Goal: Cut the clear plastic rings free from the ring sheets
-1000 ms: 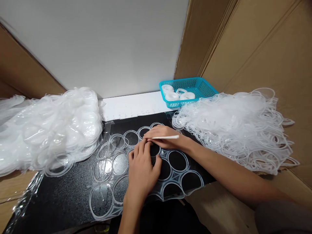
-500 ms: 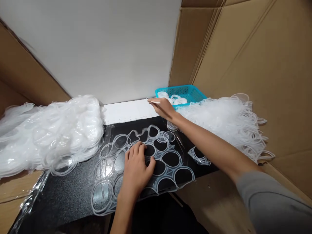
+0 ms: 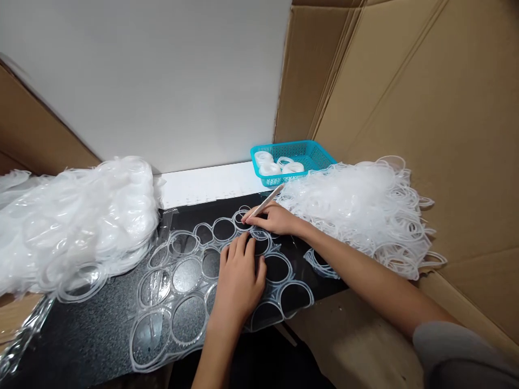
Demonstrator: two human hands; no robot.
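A clear sheet (image 3: 167, 298) of joined translucent rings lies across the dark tabletop. My left hand (image 3: 241, 275) rests on it palm down, fingers stretched over the middle rings. At the sheet's far edge, my right hand (image 3: 279, 219) pinches a slim white pen-like stick (image 3: 265, 204), which slants up to the right. The stick's lower end and the fingertips are over a ring of the far row, with a thin loop (image 3: 244, 207) beside them. Whether the fingers also grip that loop is too small to tell.
A turquoise basket (image 3: 278, 182) with white ring coils stands at the back. To its right spreads a heap of loose translucent rings (image 3: 344, 200). Stacked ring sheets (image 3: 89, 216) lie on the left. A small ring bundle (image 3: 318, 265) sits under my right forearm. Cardboard walls (image 3: 405, 108) flank the table.
My right hand has come down and nearer from beside the basket to the sheet's far edge. The far strip, wavy before, now lies with its rings round. The view has shifted slightly right.
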